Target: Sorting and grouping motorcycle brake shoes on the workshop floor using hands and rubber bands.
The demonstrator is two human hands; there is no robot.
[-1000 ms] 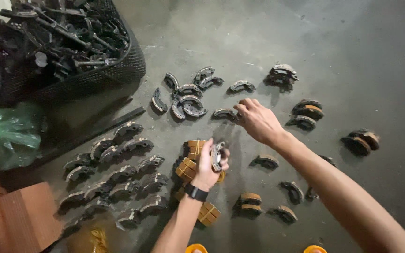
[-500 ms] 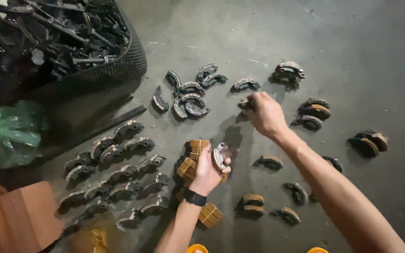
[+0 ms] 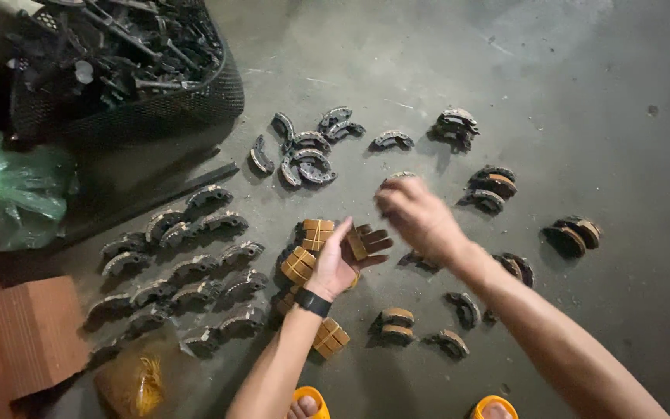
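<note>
Two hands over the concrete floor (image 3: 583, 93) — the left hand (image 3: 339, 260) lies open, palm up, above four banded bundles of tan brake pads (image 3: 304, 260). The right hand (image 3: 416, 213) is blurred; its grip I cannot tell. About seventeen curved, dark brake shoes (image 3: 188, 268) lie in rows on the left — more lie scattered beyond.

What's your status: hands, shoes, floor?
Left hand open over banded shoe stacks. Right hand blurred, contents unclear. Loose brake shoes crowd the floor.
</note>
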